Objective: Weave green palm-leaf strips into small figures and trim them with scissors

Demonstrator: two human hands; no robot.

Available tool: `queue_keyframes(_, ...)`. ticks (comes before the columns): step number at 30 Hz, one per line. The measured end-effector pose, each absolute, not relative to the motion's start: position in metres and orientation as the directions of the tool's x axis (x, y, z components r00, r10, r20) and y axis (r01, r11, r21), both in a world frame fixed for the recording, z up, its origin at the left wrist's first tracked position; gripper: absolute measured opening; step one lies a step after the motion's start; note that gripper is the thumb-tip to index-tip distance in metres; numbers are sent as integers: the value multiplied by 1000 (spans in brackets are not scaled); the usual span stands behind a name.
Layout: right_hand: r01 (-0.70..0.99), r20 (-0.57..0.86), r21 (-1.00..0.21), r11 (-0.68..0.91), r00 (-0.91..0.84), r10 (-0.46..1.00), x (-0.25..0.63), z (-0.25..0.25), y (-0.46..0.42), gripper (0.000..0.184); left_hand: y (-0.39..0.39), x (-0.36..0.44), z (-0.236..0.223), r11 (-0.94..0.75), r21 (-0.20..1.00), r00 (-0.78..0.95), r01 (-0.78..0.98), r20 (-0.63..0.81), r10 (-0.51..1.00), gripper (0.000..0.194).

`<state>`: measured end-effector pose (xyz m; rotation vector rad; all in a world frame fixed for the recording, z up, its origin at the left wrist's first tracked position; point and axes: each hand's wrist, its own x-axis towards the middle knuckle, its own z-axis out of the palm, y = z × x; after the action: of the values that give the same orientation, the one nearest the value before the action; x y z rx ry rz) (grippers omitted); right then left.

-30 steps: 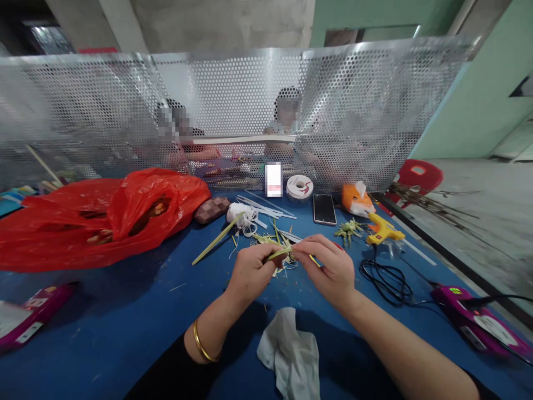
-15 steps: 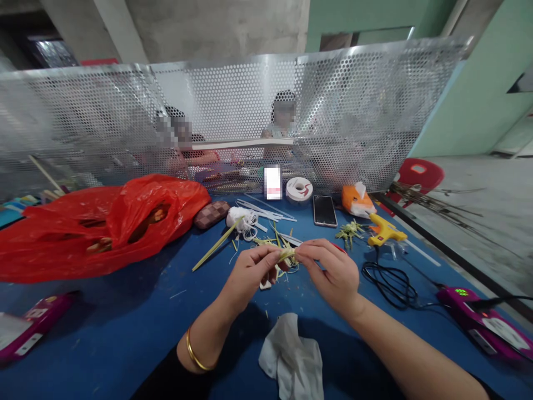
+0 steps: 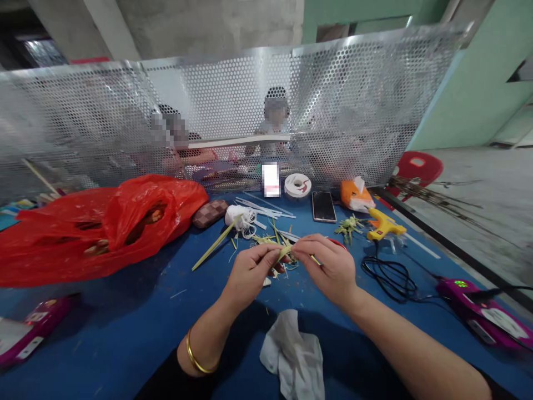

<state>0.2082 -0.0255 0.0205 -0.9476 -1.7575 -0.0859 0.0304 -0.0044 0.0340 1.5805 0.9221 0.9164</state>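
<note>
My left hand (image 3: 250, 272) and my right hand (image 3: 328, 266) meet above the blue table (image 3: 125, 322), both pinched on a small piece of folded green leaf strip (image 3: 285, 253). Fingertips of the two hands nearly touch around it. Loose leaf strips (image 3: 216, 241) and scraps lie on the table just behind the hands. A gold bangle sits on my left wrist. A crumpled grey cloth (image 3: 293, 355) lies in front of my arms.
A red plastic bag (image 3: 95, 228) fills the left. Behind the hands are a white thread ball (image 3: 238, 215), a tape roll (image 3: 298, 186), a phone (image 3: 323, 206) and a yellow glue gun (image 3: 385, 225) with black cord. Purple boxes (image 3: 483, 314) lie at both sides. Two people sit behind the perforated metal screen (image 3: 208, 111).
Both hands stay pinched on the leaf piece, shifting it slightly between the fingers. The view has tilted a little.
</note>
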Motion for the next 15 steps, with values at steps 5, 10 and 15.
queue_keyframes(5,633,833,-376,677,-90,546,208,20,-26,12,-4,31,32,-177,975,400,138,108,910,30)
queue_keyframes(10,637,828,-392,664,-70,556,207,20,-26,9,-5,31,32,-210,964,395,163,131,909,28)
queue_keyframes(15,648,837,-382,659,-60,544,207,20,-25,8,-6,32,32,-226,959,386,169,146,911,28)
